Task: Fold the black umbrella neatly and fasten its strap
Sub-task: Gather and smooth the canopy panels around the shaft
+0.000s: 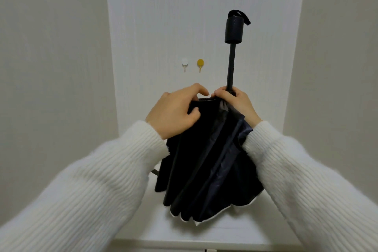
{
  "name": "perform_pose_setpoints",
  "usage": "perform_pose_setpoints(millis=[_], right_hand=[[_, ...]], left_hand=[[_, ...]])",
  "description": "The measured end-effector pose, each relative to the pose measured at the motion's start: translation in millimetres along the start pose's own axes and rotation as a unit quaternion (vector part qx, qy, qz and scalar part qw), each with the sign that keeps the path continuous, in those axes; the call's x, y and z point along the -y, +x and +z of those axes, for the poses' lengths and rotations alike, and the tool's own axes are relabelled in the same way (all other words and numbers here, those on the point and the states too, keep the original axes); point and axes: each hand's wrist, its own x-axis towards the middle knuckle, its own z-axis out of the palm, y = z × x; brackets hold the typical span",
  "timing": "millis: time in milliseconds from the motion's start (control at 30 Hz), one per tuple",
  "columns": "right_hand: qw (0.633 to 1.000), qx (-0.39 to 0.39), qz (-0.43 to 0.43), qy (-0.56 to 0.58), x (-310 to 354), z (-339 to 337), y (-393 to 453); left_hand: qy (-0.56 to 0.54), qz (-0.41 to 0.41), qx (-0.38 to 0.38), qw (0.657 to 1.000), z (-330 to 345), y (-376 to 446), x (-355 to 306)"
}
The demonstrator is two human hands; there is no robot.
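On the white table (204, 235), near its front edge, black umbrella (204, 149) stands handle-up. Left hand (173, 112) pinches canopy fabric; right hand (235, 102) grips the shaft base. Fastening strap hidden among folds.

Umbrella canopy (204, 159): black cloth, faint sheen. Handle (234, 29): matt black plastic. Sleeves (92, 180): white ribbed knit.
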Motion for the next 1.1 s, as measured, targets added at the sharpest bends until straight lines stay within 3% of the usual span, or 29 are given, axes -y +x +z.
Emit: perform_pose_setpoints(millis=[200, 267, 333, 433, 500, 567, 667, 833, 933, 1100], right_hand=[[0.999, 0.025, 0.020, -0.032, 5.1, -1.2, -0.7], [0.997, 0.030, 0.018, -0.063, 5.1, 2.7, -0.7], [0.998, 0.016, 0.009, -0.061, 3.1, 6.6, -1.0], [0.999, -0.017, -0.013, -0.048, -1.4, 8.1, 0.5], [0.997, -0.049, -0.026, -0.062, -4.4, 8.3, 2.3], [0.994, -0.073, -0.037, -0.067, -5.2, 9.2, 2.7], [0.995, -0.081, -0.040, -0.039, -4.3, 7.7, 2.3], [0.999, -0.026, -0.017, -0.024, 2.7, 3.6, -0.6], [0.999, -0.014, -0.007, -0.038, 6.7, 2.4, -1.6], [0.999, 0.031, 0.013, -0.027, 8.4, 1.2, 0.5]], left_hand=[[-0.071, -0.134, -0.058, 0.987, -6.0, 9.3, 42.9], [-0.018, -0.149, -0.058, 0.987, -1.5, 9.1, 50.4], [0.083, -0.098, -0.078, 0.989, 2.6, 6.7, 48.9], [0.100, 0.043, -0.114, 0.988, 0.4, 2.1, 27.9], [0.066, 0.084, -0.087, 0.990, -2.8, -0.6, 10.4], [0.036, 0.059, -0.034, 0.997, -4.1, -0.7, 0.8], [0.105, 0.048, -0.014, 0.993, -1.1, 0.8, 4.4], [-0.003, 0.004, -0.021, 1.000, -0.2, 2.2, 26.2], [-0.005, -0.032, -0.016, 0.999, -4.9, 3.9, 38.0], [0.014, -0.075, 0.054, 0.996, -15.3, 8.2, 49.5]])
